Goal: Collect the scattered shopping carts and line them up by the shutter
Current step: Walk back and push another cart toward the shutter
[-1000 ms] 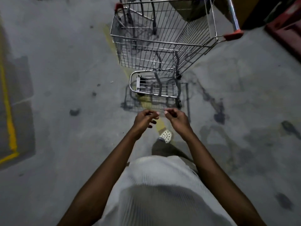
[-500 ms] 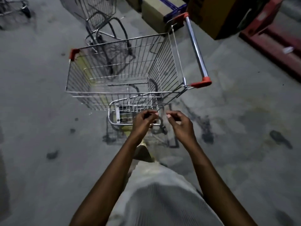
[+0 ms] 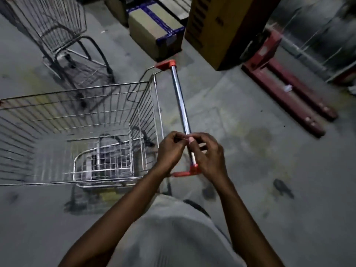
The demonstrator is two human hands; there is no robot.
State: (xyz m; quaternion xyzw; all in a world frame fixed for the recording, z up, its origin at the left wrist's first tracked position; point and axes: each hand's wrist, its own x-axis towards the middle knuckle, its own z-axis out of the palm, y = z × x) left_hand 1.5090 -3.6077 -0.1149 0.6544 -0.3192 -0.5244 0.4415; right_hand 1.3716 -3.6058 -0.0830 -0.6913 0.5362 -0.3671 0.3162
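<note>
Over the shopping cart (image 3: 57, 114) handle bar (image 3: 180, 101), left hand (image 3: 169, 149) and right hand (image 3: 209, 156) curl, grip indeterminate; cart likely light, free-rolling: grasp bar.

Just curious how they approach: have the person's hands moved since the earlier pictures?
Yes: forward, toward the standing cart; left hand and right hand now reach the near end of its handle.

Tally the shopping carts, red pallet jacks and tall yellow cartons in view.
Shopping carts: 2 (near cart, far cart)
Red pallet jacks: 1
Tall yellow cartons: 1
Total: 4
</note>
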